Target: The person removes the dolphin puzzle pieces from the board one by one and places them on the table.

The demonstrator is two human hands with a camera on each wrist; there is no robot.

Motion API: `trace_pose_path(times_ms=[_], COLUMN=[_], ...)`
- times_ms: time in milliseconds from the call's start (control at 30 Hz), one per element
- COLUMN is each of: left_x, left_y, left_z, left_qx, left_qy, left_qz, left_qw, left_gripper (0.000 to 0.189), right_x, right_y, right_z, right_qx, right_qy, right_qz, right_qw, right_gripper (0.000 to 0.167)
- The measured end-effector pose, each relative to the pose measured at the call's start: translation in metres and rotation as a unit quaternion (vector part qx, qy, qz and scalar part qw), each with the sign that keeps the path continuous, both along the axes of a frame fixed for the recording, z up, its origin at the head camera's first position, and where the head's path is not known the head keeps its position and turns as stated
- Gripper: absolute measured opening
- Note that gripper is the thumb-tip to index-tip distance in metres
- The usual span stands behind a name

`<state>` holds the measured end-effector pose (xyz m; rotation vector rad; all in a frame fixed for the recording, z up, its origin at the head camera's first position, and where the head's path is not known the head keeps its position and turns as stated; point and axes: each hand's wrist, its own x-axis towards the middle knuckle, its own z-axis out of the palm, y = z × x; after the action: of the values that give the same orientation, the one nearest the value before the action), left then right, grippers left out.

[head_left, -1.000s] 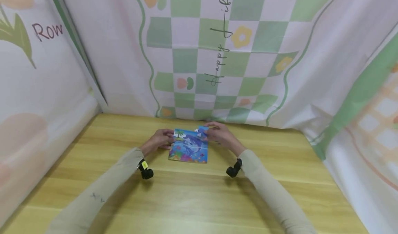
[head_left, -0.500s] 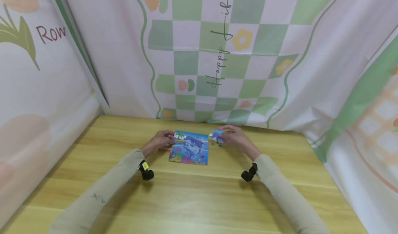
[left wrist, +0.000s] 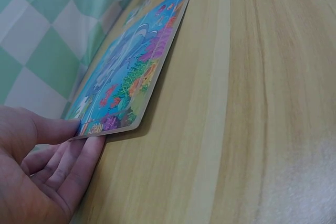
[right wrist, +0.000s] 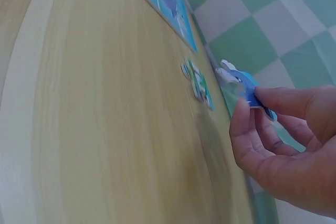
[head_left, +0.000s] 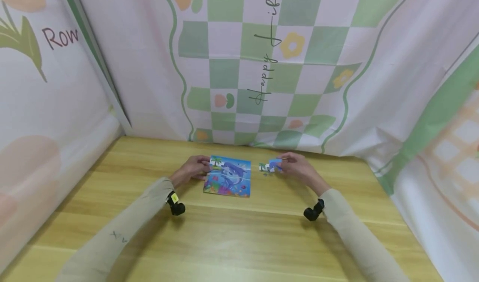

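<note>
A dolphin jigsaw puzzle (head_left: 227, 178) in a flat board sits on the wooden table in the head view. My left hand (head_left: 191, 169) pinches its left edge, thumb on top and fingers underneath, as the left wrist view of the puzzle (left wrist: 126, 72) shows. To the right of the board, my right hand (head_left: 300, 171) holds a blue puzzle piece (right wrist: 245, 88) between thumb and fingers, raised above the table. Another puzzle piece (right wrist: 197, 83), with green and white on it, lies on the table between the board and that hand.
The wooden table (head_left: 224, 240) reaches back to a green-and-white checked curtain (head_left: 254, 82), close behind the puzzle and both hands. More printed cloth hangs at the left (head_left: 56, 128) and right sides. A small black camera is strapped on each wrist.
My right hand has lifted the blue piece off the puzzle's upper right and carried it rightward, past the loose piece on the table. The left hand stays at the board's edge.
</note>
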<state>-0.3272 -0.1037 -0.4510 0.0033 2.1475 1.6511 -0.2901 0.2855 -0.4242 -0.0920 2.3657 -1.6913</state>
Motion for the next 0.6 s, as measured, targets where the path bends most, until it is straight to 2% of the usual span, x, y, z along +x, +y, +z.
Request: trace_pose_path(times_ms=[200, 400, 600], left_x=[0.001, 0.002, -0.001], left_y=[0.0, -0.001, -0.001], left_z=[0.001, 0.002, 0.001], left_qx=[-0.001, -0.003, -0.001], left_qy=[0.001, 0.002, 0.0], left_qz=[-0.005, -0.001, 0.001], left_qw=[1.0, 1.0, 1.0], left_gripper=[0.055, 0.055, 0.055], right_x=[0.003, 0.0, 0.002], right_y=[0.013, 0.018, 0.01], right_z=[0.002, 0.003, -0.008], right_qx=[0.041, 0.057, 0.08], right_qy=[0.005, -0.004, 0.025], right_qz=[-0.008, -0.029, -0.058], right_qw=[0.9991, 0.998, 0.9948], right_gripper=[0.044, 0.043, 0.036])
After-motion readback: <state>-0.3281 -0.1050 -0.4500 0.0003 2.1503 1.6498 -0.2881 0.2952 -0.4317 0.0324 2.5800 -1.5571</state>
